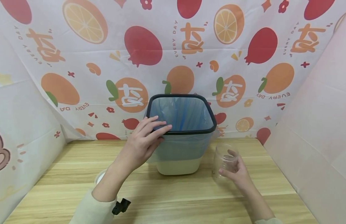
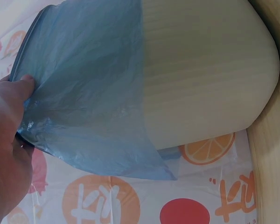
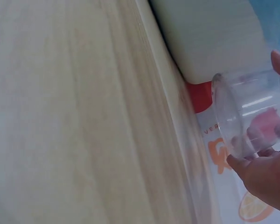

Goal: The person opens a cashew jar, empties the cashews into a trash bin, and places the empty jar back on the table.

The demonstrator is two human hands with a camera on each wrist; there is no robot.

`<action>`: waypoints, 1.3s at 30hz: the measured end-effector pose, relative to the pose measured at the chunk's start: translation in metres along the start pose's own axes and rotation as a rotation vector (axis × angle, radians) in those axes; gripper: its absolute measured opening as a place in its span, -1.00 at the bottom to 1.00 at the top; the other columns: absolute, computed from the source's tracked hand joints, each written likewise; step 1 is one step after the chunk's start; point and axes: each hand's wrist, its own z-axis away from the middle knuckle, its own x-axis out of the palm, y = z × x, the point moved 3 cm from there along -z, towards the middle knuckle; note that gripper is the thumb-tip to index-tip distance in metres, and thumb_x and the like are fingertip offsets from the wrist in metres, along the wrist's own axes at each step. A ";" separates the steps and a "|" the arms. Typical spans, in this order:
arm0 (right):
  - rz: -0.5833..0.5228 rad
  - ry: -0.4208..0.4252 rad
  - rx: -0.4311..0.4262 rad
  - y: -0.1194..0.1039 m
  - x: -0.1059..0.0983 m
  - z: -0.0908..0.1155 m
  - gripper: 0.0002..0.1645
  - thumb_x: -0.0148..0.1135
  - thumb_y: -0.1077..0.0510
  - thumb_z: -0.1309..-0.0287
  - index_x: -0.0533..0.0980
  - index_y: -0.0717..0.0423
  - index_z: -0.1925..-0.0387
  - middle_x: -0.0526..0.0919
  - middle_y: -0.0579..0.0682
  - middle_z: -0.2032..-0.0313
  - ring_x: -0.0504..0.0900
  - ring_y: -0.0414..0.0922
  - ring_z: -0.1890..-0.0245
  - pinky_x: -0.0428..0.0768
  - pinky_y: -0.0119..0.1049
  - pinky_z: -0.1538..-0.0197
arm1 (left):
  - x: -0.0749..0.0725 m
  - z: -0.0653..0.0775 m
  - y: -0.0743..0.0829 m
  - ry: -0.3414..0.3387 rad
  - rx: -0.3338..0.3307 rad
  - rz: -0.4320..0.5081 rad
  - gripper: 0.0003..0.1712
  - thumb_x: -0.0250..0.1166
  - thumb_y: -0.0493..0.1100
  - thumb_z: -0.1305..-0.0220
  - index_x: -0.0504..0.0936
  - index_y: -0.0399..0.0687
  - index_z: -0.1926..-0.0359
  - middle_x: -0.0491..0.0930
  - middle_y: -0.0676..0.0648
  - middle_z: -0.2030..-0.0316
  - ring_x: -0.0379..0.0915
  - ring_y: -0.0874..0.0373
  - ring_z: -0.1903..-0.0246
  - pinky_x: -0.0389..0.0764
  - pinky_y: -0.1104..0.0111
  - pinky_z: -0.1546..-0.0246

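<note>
A cream trash bin point(image 1: 177, 166) with a black rim stands upright at the back of the table, lined with a blue plastic bag point(image 1: 180, 113) folded over its outside. My left hand point(image 1: 143, 137) holds the near left of the rim, fingers over the top; in the left wrist view the thumb point(image 2: 25, 86) lies on the bag outside, just below the rim. To the right of the bin, my right hand point(image 1: 236, 171) grips a clear jar point(image 1: 222, 160) round its side. The jar point(image 3: 249, 100) appears see-through and open-mouthed in the right wrist view.
A round clear-edged thing with white in it point(image 1: 100, 177) lies left of the bin, partly hidden by my left forearm. Behind the wooden table point(image 1: 167, 202) hangs a fruit-print cloth point(image 1: 105, 62), with pale cloth walls on both sides.
</note>
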 end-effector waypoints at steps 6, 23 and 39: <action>0.021 -0.002 0.031 0.004 0.002 0.000 0.10 0.50 0.29 -0.01 0.07 0.00 -0.48 0.38 0.21 -0.35 0.39 -0.01 -0.32 0.41 -0.15 -0.33 | 0.000 0.000 0.001 0.000 0.000 -0.005 -0.43 0.38 -0.28 -0.23 0.59 0.11 -0.27 0.55 -0.08 -0.18 0.31 -0.18 -0.33 0.21 -0.24 -0.35; 0.032 -0.008 0.065 0.012 0.003 -0.001 0.21 0.55 0.29 0.08 0.00 0.11 -0.49 0.36 0.23 -0.33 0.31 0.19 -0.37 0.20 0.04 -0.42 | 0.002 -0.002 -0.001 -0.003 0.000 -0.007 -0.43 0.39 -0.29 -0.22 0.59 0.07 -0.26 0.54 -0.09 -0.18 0.30 -0.21 -0.33 0.18 -0.27 -0.35; 0.027 -0.044 0.040 0.014 0.003 0.000 0.29 0.56 0.30 0.09 -0.08 -0.04 -0.51 0.28 0.28 -0.38 0.23 0.28 -0.42 0.12 0.22 -0.44 | 0.005 0.004 -0.007 -0.049 -0.017 -0.018 -0.30 0.37 -0.11 -0.27 0.40 0.05 -0.42 0.16 -0.18 -0.50 -0.12 -0.24 -0.53 0.11 -0.26 -0.39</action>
